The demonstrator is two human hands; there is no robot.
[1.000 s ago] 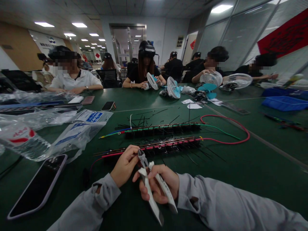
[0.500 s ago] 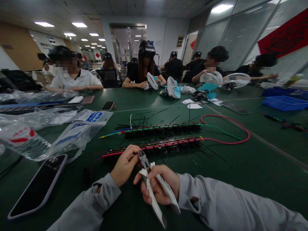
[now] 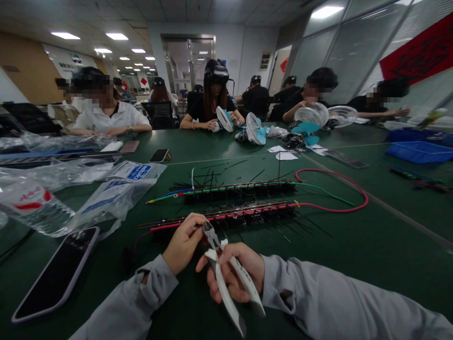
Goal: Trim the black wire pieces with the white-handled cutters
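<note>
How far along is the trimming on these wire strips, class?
Done: black offcuts lie scattered around the far strip. In hand: the right hand holds white-handled cutters at the near strip's end, which the left hand pinches. Left: black tails along that strip.

Ceiling panels (image 3: 64, 35) overhead give me even, moderately bright light; a brighter one glares at top right. The dark green surface (image 3: 354, 245) soaks it up, shadows soft. Wide-angle bending stretches the frame edges. Plastic bags (image 3: 106, 198) show glints. Distant faces blurred; my sleeves slightly soft.
</note>
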